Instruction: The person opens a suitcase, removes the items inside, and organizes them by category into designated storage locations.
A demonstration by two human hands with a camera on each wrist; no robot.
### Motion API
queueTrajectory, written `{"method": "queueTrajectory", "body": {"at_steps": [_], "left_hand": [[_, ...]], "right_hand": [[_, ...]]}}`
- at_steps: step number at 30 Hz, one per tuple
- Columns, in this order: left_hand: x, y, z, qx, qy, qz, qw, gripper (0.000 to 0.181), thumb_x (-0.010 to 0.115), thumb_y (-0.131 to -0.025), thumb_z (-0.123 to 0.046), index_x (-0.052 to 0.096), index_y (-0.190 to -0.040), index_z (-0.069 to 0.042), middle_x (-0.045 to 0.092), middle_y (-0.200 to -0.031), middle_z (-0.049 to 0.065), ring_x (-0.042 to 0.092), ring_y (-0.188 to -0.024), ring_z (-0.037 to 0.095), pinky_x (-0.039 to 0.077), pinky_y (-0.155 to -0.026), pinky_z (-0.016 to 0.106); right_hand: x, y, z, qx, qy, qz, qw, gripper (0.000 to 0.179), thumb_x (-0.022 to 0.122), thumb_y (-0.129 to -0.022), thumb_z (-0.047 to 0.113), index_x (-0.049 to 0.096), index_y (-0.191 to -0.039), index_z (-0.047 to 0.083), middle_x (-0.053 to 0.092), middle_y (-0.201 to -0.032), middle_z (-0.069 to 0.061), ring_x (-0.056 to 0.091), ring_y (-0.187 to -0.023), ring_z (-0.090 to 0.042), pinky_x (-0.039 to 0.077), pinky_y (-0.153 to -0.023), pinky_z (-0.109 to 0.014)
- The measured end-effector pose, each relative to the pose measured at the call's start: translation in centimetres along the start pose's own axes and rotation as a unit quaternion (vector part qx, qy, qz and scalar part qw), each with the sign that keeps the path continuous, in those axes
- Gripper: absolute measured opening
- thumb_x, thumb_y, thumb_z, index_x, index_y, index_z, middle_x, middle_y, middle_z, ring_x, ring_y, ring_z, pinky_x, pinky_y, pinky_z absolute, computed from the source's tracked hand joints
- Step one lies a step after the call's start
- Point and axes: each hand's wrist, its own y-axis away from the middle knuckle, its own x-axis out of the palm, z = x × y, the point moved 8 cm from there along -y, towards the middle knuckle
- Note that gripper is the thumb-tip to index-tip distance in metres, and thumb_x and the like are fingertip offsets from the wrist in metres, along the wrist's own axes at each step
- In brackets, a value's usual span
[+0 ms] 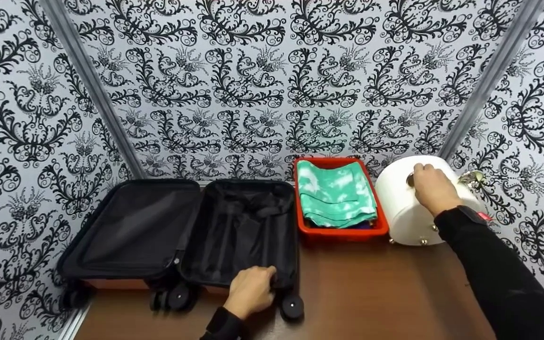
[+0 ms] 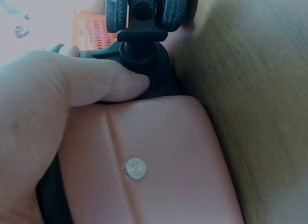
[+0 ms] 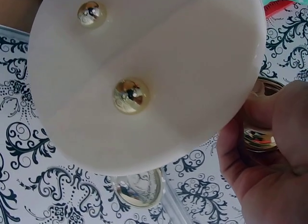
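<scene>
An open suitcase (image 1: 135, 231) lies spread in two halves, black inside and pink outside. My left hand (image 1: 251, 289) grips the near right corner of its right half, close to a wheel (image 1: 292, 307). In the left wrist view the thumb (image 2: 120, 85) presses the black corner piece beside the pink shell (image 2: 163, 147); the other fingers are mostly hidden. At the right, my right hand (image 1: 435, 189) holds a shiny gold handle (image 3: 260, 141) on the side of a white round container (image 1: 402, 208). Gold ball feet (image 3: 131, 96) dot the container's flat white face.
Between suitcase and container sits a red basket (image 1: 343, 232) with folded green-and-white cloth (image 1: 335, 193). A second shiny handle (image 3: 139, 189) shows on the container's far side. Patterned walls (image 1: 234, 94) close in the back and sides of the brown table (image 1: 357, 288).
</scene>
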Motion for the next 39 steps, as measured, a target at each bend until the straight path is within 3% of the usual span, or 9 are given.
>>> {"method": "queueTrajectory", "body": {"at_steps": [6,9,16,25,39], "left_hand": [[0.1,0.1,0.1,-0.007,0.002,0.002,1.0000,0.022,0.082,-0.078,-0.019,0.062,-0.085,-0.025,0.070,-0.079,-0.005,0.070,-0.072,0.022,0.052,-0.058,0.040],[0.2,0.0,0.0,-0.011,0.004,0.010,0.9999,0.023,0.082,-0.077,-0.019,0.062,-0.085,-0.025,0.070,-0.079,-0.004,0.070,-0.072,0.023,0.052,-0.059,0.041],[0.6,-0.2,0.1,-0.016,0.002,0.033,0.9993,0.022,0.082,-0.078,-0.018,0.063,-0.088,-0.025,0.071,-0.082,-0.004,0.070,-0.074,0.023,0.054,-0.061,0.042],[0.3,0.0,0.1,-0.011,-0.001,0.018,0.9998,0.025,0.084,-0.077,-0.020,0.061,-0.085,-0.025,0.069,-0.079,-0.006,0.069,-0.072,0.020,0.053,-0.060,0.039],[0.7,-0.2,0.2,-0.018,-0.005,0.043,0.9989,0.024,0.084,-0.077,-0.019,0.063,-0.089,-0.025,0.071,-0.082,-0.004,0.070,-0.074,0.021,0.054,-0.061,0.039]], "right_hand": [[0.0,-0.8,-0.5,0.017,-0.020,-0.043,0.9987,0.032,0.060,-0.087,-0.011,0.050,-0.116,-0.018,0.058,-0.104,-0.046,0.063,-0.092,-0.068,0.055,-0.081,-0.075],[0.0,-1.0,-0.6,0.032,-0.036,-0.070,0.9964,0.027,0.058,-0.093,-0.007,0.054,-0.118,-0.017,0.059,-0.105,-0.046,0.063,-0.094,-0.069,0.054,-0.082,-0.076],[0.3,-1.8,-1.2,0.051,-0.072,-0.091,0.9919,0.032,0.061,-0.095,-0.003,0.056,-0.124,-0.016,0.060,-0.111,-0.046,0.061,-0.099,-0.068,0.053,-0.086,-0.077],[0.6,-3.2,-1.6,0.062,-0.084,-0.128,0.9863,0.025,0.059,-0.096,-0.003,0.059,-0.119,-0.014,0.061,-0.107,-0.043,0.061,-0.101,-0.067,0.051,-0.089,-0.077],[1.3,-4.4,-2.1,0.067,-0.088,-0.122,0.9864,0.029,0.056,-0.097,-0.004,0.059,-0.125,-0.012,0.062,-0.108,-0.043,0.061,-0.101,-0.067,0.052,-0.087,-0.077]]}}
